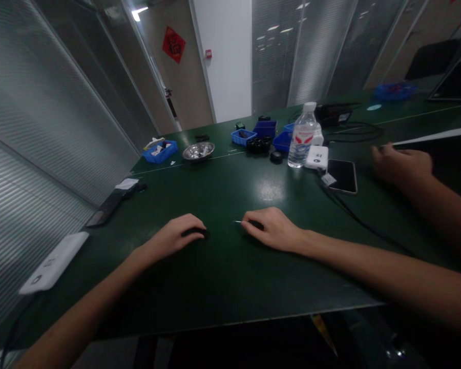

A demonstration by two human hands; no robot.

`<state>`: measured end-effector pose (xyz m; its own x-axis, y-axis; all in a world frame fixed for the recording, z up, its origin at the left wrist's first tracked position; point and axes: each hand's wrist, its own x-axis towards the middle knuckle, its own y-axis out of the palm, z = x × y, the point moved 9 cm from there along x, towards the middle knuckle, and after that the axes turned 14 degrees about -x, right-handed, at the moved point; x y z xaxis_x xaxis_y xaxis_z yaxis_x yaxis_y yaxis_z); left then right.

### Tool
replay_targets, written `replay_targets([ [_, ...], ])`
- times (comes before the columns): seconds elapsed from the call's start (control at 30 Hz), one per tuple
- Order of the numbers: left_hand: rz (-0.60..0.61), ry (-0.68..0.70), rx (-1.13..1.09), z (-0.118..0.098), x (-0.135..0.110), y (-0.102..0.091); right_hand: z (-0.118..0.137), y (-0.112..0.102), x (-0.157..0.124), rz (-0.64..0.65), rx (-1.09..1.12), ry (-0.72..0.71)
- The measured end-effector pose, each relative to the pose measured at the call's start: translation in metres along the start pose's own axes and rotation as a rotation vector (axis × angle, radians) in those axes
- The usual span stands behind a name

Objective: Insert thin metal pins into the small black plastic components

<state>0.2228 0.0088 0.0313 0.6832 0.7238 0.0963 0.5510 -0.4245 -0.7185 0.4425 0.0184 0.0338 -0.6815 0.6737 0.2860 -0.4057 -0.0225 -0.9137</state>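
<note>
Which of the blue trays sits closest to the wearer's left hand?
The lone blue tray just left of the metal bowl, nearest the left hand; the other trays cluster beside the water bottle.

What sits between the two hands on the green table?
Nothing: in the head view only bare dark green tabletop separates the left hand, closed on a small black piece, from the thin metal-tipped tool held in the right hand.

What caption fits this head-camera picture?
Left hand on a small black part, right hand pinching a thin tool, green table.
</note>
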Motion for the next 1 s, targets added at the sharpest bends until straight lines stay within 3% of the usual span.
replay_targets([
  [0.17, -0.420, -0.436, 0.276, 0.128, -0.074, -0.120, 0.001, -0.001, 0.000, 0.015, 0.012, 0.004],
  [0.23, -0.510, -0.549, 0.409, 0.160, -0.105, -0.154, 0.001, -0.002, 0.001, 0.019, 0.015, 0.011],
  [0.3, -0.541, -0.606, 0.437, 0.179, -0.127, -0.173, 0.002, -0.002, 0.001, 0.026, 0.023, 0.016],
  [0.53, -0.471, -0.603, 0.390, 0.193, -0.141, -0.182, 0.002, 0.002, 0.003, 0.048, -0.001, 0.044],
  [0.8, -0.610, -0.560, 0.378, 0.193, -0.150, -0.191, 0.004, 0.005, 0.003, 0.077, -0.001, 0.048],
  [1.0, -0.632, -0.495, 0.396, 0.192, -0.149, -0.192, 0.007, 0.004, 0.004, 0.071, -0.033, 0.060],
])
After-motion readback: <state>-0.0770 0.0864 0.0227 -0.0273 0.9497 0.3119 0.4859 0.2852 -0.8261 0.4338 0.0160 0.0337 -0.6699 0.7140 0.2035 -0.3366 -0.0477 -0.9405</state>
